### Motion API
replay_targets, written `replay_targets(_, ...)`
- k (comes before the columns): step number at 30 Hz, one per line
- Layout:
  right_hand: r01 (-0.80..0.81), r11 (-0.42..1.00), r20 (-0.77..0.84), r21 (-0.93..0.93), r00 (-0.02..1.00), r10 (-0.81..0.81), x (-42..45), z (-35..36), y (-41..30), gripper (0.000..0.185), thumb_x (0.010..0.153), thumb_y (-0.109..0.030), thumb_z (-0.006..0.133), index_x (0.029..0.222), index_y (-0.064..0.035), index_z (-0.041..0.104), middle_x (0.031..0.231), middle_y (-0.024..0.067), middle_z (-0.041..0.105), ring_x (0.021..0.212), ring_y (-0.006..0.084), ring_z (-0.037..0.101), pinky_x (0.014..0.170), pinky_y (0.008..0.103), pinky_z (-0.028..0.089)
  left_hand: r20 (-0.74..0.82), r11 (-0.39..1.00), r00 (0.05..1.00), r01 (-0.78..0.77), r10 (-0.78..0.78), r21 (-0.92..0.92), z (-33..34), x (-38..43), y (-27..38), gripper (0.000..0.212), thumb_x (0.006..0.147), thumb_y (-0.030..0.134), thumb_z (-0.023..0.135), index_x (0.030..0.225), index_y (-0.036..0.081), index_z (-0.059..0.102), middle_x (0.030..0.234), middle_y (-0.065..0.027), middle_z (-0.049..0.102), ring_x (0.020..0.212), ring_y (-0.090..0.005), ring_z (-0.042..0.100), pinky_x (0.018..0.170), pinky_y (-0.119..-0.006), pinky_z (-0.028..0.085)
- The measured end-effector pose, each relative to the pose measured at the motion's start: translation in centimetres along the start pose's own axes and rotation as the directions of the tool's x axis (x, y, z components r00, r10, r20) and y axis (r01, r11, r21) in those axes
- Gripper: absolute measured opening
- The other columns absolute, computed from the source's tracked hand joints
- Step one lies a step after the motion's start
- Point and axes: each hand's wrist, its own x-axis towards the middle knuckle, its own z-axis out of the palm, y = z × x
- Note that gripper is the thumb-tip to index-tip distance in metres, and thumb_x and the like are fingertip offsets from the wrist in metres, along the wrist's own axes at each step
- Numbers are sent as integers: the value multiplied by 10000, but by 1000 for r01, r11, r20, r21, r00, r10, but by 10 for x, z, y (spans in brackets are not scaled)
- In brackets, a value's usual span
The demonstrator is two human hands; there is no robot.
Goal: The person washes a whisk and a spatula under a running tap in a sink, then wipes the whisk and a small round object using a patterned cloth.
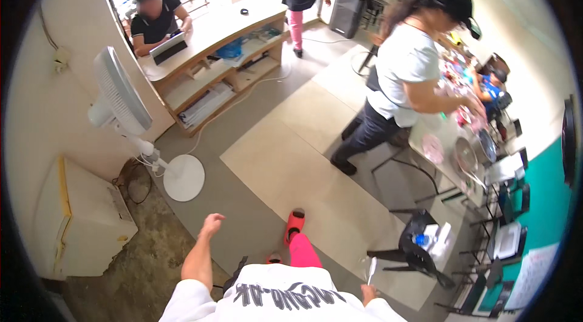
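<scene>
My left hand (212, 224) hangs out over the grey floor, its fingers loosely curled and nothing seen in them. The nearest thing to it is the round white base (184, 178) of a standing fan. At the lower right, my right hand (369, 294) grips a slender white utensil (372, 269) that points upward. Something thin and clear shows beside the utensil, too blurred to name. My white shirt (278, 292), with dark lettering, lies below. One leg in pink is forward, with a red shoe (295, 224) on the floor.
A black plastic chair (416, 244) with papers on it stands to the right. Beyond, a person in a white shirt (403, 67) leans over a cluttered table (426, 133). A fan (120, 94), a white chest-like appliance (91, 226) and a shelved counter (200, 94) line the left.
</scene>
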Motion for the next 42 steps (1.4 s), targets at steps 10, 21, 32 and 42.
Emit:
replay_targets(10, 242, 969, 196, 53, 949, -248, 65, -118, -286, 471, 702, -360, 507, 1081, -80, 511, 1121, 135, 504, 1103, 312, 403, 887, 398, 346, 133, 930, 937, 339, -322, -140, -25, 103, 35, 215, 696, 57, 383, 804, 38, 567, 677, -93, 576, 689, -195, 585, 609, -367, 475)
replay_targets(21, 823, 564, 92, -70, 568, -818, 113, -208, -769, 342, 758, -308, 497, 1003, -85, 585, 1072, 144, 530, 1108, 329, 389, 867, 489, 357, 357, 857, 870, 444, -342, -261, -115, 159, 240, 791, 712, 648, 439, 1229, 53, 378, 1119, -221, 485, 1040, -359, 463, 902, -478, 309)
replay_targets(32, 623, 720, 66, 306, 740, -669, 153, -331, -1012, 339, 783, -293, 477, 1043, -84, 536, 1163, 117, 466, 1139, 317, 356, 875, 510, 341, 172, 936, 920, 345, -352, 70, -162, 615, 396, 345, 725, 327, 570, 910, 36, 553, 960, -164, 533, 935, -228, 481, 742, -362, 390)
replay_targets(42, 528, 799, -100, 289, 846, -523, 297, -438, -1131, 338, 763, -284, 475, 1037, -100, 550, 1158, 115, 467, 1153, 337, 314, 887, 610, 239, 174, 942, 964, -237, 199, 238, -91, 855, 658, 251, 677, 165, 565, 502, 17, 463, 467, -86, 413, 490, -134, 437, 481, -345, 366)
